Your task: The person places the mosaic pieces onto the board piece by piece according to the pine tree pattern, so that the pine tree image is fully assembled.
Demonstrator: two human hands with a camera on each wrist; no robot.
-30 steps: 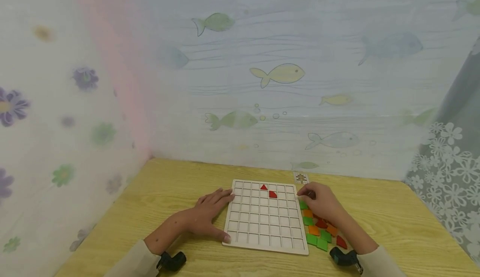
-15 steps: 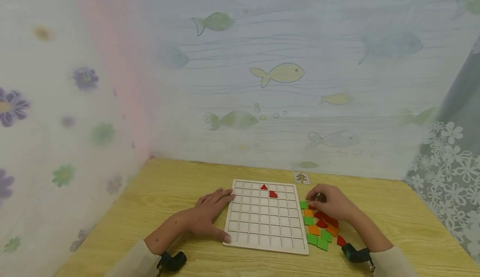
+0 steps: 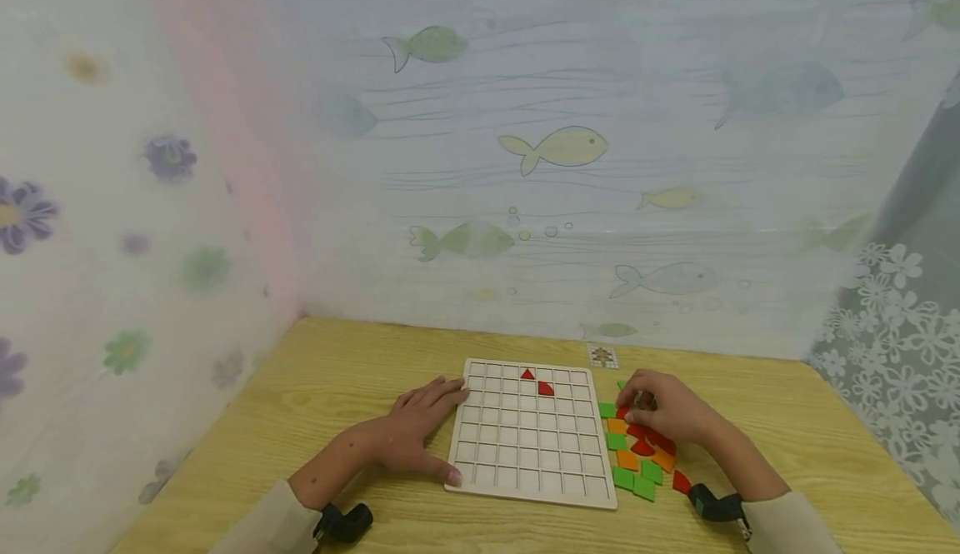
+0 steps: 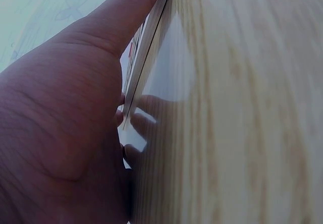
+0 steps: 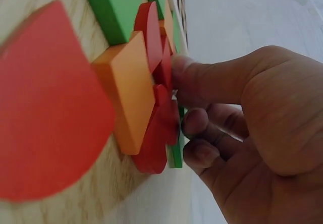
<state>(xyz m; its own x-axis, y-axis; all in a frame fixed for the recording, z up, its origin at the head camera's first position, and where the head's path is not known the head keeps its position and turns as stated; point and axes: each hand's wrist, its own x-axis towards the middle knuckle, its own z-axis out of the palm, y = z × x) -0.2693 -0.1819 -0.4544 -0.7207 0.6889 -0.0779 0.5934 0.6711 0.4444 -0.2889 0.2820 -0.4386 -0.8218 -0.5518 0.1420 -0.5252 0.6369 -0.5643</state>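
Note:
My left hand (image 3: 408, 433) lies along the left edge of a pale wooden grid board (image 3: 517, 481), its fingers and thumb spread on the rim. In the left wrist view the thumb (image 4: 126, 12) presses at the board's edge. Two red pieces sit on the grid near the top: a triangle (image 3: 528, 375) and a quarter-round piece (image 3: 546, 389). Right of the board, my right hand (image 3: 667, 404) bends over a heap of flat coloured pieces. Its thumb (image 5: 194, 80) meets red pieces (image 5: 163, 67) in the right wrist view; whether the fingers pinch one is hidden.
Green (image 3: 643, 488), orange (image 3: 627, 460) and red pieces (image 3: 681, 481) lie along the board's right side. A small green piece (image 3: 621, 385) shows past my right fingertips. A patterned card (image 3: 602, 356) lies behind the board. Patterned walls (image 3: 480, 162) enclose the wooden table (image 3: 360, 354).
My right hand has moved right and slightly nearer, from the board's upper right edge to over the coloured pieces. A green piece now shows beyond its fingertips. My left hand keeps its place.

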